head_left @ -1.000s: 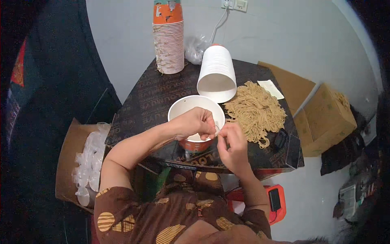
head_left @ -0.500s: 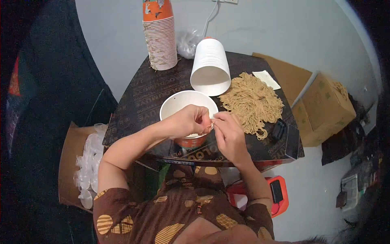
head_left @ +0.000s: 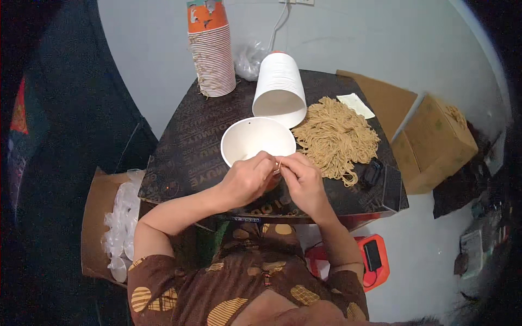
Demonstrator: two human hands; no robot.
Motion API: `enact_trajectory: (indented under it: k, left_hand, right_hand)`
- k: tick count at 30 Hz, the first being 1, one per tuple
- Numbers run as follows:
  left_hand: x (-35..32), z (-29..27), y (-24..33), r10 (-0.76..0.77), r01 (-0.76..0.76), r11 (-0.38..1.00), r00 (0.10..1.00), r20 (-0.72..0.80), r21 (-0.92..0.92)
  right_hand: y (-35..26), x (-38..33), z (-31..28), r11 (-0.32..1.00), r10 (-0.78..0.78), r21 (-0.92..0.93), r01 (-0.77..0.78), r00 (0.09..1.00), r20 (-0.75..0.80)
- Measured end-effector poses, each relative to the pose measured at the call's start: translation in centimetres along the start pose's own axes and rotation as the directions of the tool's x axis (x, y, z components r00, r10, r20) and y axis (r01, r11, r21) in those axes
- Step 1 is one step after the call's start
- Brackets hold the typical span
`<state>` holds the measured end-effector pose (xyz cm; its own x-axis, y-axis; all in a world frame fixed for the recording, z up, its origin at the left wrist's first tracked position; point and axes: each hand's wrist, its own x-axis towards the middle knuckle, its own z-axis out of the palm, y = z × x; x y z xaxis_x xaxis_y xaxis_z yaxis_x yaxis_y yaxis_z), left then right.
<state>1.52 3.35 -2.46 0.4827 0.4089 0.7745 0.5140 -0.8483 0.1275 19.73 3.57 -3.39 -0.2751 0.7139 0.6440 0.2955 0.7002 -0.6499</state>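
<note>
Close in front of me on the dark table stands a white paper bucket (head_left: 255, 137), tilted, with a small hole in its far rim. Over its near right rim, my left hand (head_left: 246, 180) and my right hand (head_left: 304, 183) meet, fingertips almost touching. Both are closed in a pinch. A short bit of thin pale cord (head_left: 278, 165) shows between them, partly hidden by the fingers. To the right of the bucket lies a loose heap of tan cords (head_left: 340, 138).
Behind the bucket, nested white buckets (head_left: 280, 79) lie on their side. A tall bucket stack (head_left: 213, 62) with cord ends hanging out stands at the far left. A black device (head_left: 391, 187) sits at the right edge. Cardboard boxes (head_left: 435, 141) stand beyond the table.
Both hands have drawn slightly nearer to me, the left one lower along the rim. The bucket has shifted a little right, and more of its inside shows.
</note>
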Motion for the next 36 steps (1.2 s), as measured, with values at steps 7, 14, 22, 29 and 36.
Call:
enact_trajectory:
  k: [7,14,22,29,36]
  left_hand:
    - [-1.0,0.3,-0.2,0.03,-0.031,1.0,0.999,-0.022,-0.007]
    - [-0.6,0.2,0.1,0.031,-0.036,0.997,0.996,-0.079,-0.072]
    - [-0.4,-0.1,0.3,-0.099,0.091,0.988,0.994,-0.055,-0.126]
    - [-0.6,0.1,-0.1,-0.169,0.166,0.973,0.986,-0.005,-0.158]
    - [-0.7,0.4,0.0,-0.139,0.134,0.982,0.99,-0.03,-0.137]
  right_hand:
    - [0.1,0.2,-0.5,0.997,0.067,0.04,-0.071,0.993,0.097]
    - [0.0,-0.2,-0.1,0.987,0.135,0.075,-0.141,0.987,0.087]
    - [-0.5,-0.5,0.5,0.997,0.049,0.061,-0.049,0.999,-0.002]
    - [0.0,-0.4,0.2,0.999,-0.049,-0.006,0.049,0.998,-0.051]
    - [0.3,-0.4,0.3,0.999,-0.048,-0.016,0.049,0.999,0.02]
